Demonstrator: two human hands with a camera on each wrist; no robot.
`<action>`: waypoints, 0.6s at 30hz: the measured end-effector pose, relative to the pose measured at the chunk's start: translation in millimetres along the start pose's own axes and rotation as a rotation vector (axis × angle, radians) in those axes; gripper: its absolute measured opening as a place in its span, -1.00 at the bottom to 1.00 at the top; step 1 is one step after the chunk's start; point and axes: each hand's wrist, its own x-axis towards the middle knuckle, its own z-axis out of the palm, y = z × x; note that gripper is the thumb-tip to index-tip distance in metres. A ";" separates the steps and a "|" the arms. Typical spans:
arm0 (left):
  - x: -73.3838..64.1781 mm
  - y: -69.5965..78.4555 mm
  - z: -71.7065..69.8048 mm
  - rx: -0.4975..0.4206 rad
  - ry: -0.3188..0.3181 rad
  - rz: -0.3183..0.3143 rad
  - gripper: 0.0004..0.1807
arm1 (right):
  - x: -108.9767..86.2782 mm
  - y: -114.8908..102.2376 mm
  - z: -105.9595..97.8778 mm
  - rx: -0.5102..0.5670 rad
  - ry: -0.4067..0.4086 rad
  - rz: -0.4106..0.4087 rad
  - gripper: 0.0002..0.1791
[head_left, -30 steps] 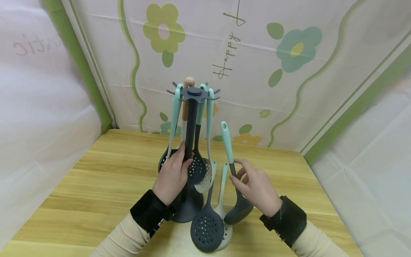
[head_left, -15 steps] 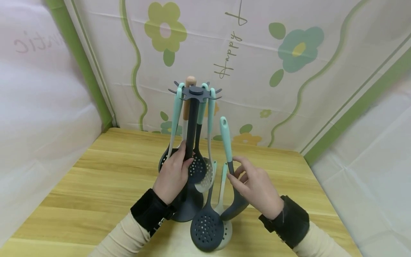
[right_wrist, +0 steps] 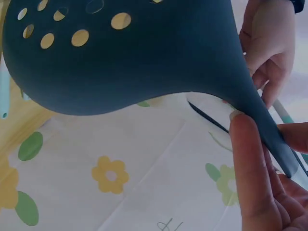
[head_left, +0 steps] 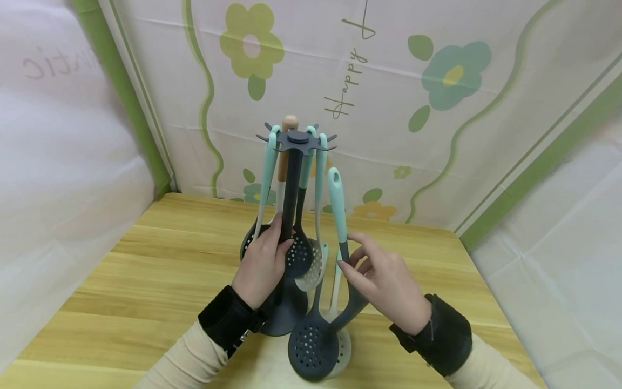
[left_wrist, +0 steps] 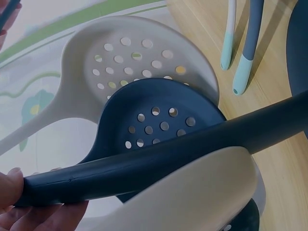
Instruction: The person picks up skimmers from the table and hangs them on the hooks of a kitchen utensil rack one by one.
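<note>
My left hand (head_left: pixel 259 265) grips the dark post (head_left: pixel 292 189) of a utensil stand; the left wrist view shows fingers (left_wrist: pixel 43 219) and thumb around it. Mint-handled utensils and one with a wooden handle (head_left: pixel 282 167) hang from the stand's hooked top (head_left: pixel 298 139). Between its thumb and fingers, my right hand (head_left: pixel 389 278) pinches the dark neck of a skimmer (head_left: pixel 337 205), its mint handle pointing up beside the stand. The right wrist view brings out the holes in that skimmer's broad head (right_wrist: pixel 144 62). In the head view, my right hand partly covers it.
Another dark skimmer (head_left: pixel 313 354) lies on the wooden table (head_left: pixel 160 270) before the stand, overlapping a pale slotted utensil (head_left: pixel 345 351). The stand's round base (head_left: pixel 286 316) is close to them. A flowered cloth (head_left: pixel 379 135) hangs behind the table.
The right hand has moved slightly left and up, bringing the skimmer's handle closer to the stand. My left hand keeps its grip on the post.
</note>
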 end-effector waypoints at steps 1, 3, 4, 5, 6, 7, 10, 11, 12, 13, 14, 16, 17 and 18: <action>-0.2 -0.2 0.2 0.000 0.001 0.001 -0.53 | 0.5 -0.8 -0.6 0.000 0.000 -0.009 -0.52; -0.4 -0.3 0.6 0.001 0.004 0.004 -0.53 | 2.2 -2.7 -2.1 0.001 -0.001 -0.027 -0.52; -0.6 -0.3 0.5 0.001 0.005 0.005 -0.53 | 3.0 -3.9 -2.8 0.002 0.000 -0.034 -0.51; -0.2 -0.2 0.3 0.002 0.008 0.006 -0.53 | 4.4 -5.1 -3.7 0.003 0.001 -0.039 -0.51; 0.2 -0.1 0.1 0.002 0.009 0.006 -0.53 | 5.9 -6.2 -4.7 0.001 0.003 -0.047 -0.51; 0.3 0.1 -0.1 0.002 0.009 0.006 -0.53 | 7.4 -7.4 -5.6 0.002 0.004 -0.051 -0.51; 0.3 0.8 -0.4 0.003 0.006 -0.001 -0.54 | 11.3 -10.3 -7.8 0.009 0.006 -0.053 -0.51; 0.2 1.0 -0.5 0.003 0.002 -0.003 -0.53 | 12.3 -11.0 -8.3 0.012 0.006 -0.050 -0.52; 0.1 1.0 -0.3 0.003 -0.001 -0.005 -0.53 | 13.3 -11.7 -8.7 0.015 0.006 -0.048 -0.52; -0.2 1.0 -0.2 0.003 -0.002 -0.008 -0.53 | 14.1 -12.3 -9.0 0.017 0.006 -0.044 -0.52; -0.3 1.0 -0.2 0.002 -0.004 -0.009 -0.53 | 14.8 -12.7 -9.1 0.016 0.006 -0.042 -0.52; -0.5 0.9 0.1 0.002 -0.006 -0.010 -0.52 | 15.6 -13.4 -9.3 0.015 0.006 -0.040 -0.53; -0.6 0.8 0.1 0.002 -0.006 -0.010 -0.52 | 15.8 -13.5 -9.4 0.014 0.005 -0.041 -0.53; -0.7 0.7 0.2 0.002 -0.005 -0.009 -0.53 | 15.9 -13.6 -9.5 0.013 0.005 -0.042 -0.54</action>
